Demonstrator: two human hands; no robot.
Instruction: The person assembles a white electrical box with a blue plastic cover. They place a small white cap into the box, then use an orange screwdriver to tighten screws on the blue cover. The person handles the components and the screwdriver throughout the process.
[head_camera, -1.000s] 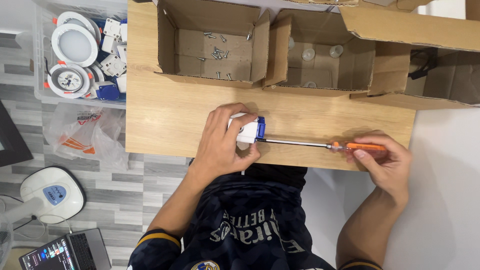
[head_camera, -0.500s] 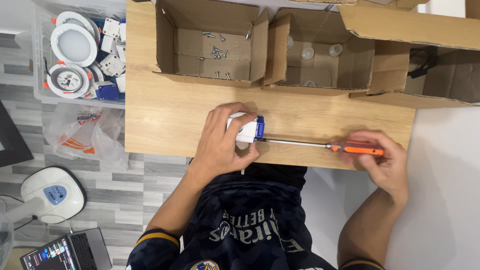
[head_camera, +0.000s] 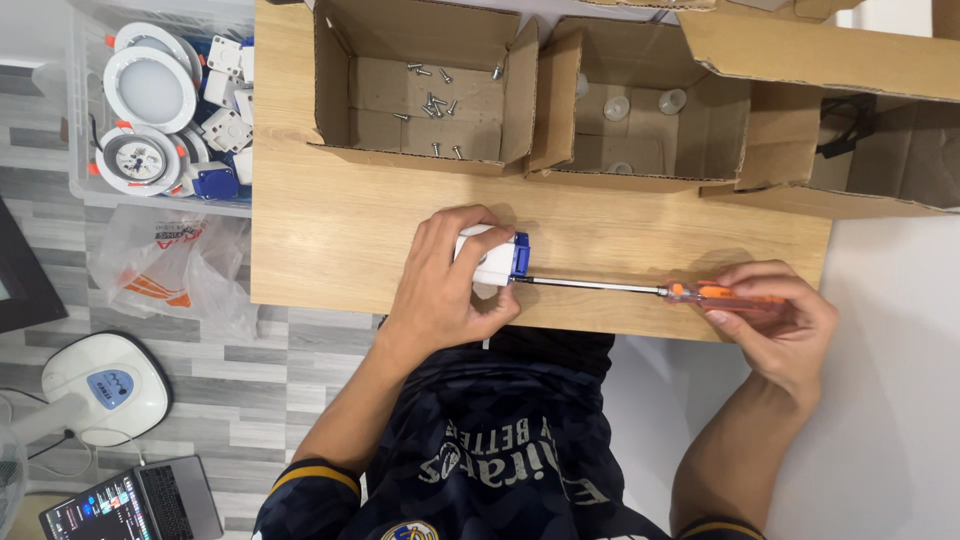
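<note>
At the far left we see a clear plastic bin holding round white recessed lamp fittings and small white and blue boxes. Next, on the light wooden tabletop, stands an open cardboard box with loose metal screws scattered in it. Below it our left hand is closed around a small white plastic box with a blue end, pressing it to the table. A long steel screwdriver with an orange handle meets that blue end, and our right hand is wrapped on the handle. We judge a screw is being driven or loosened; the tip must stay seated and the shaft level.
</note>
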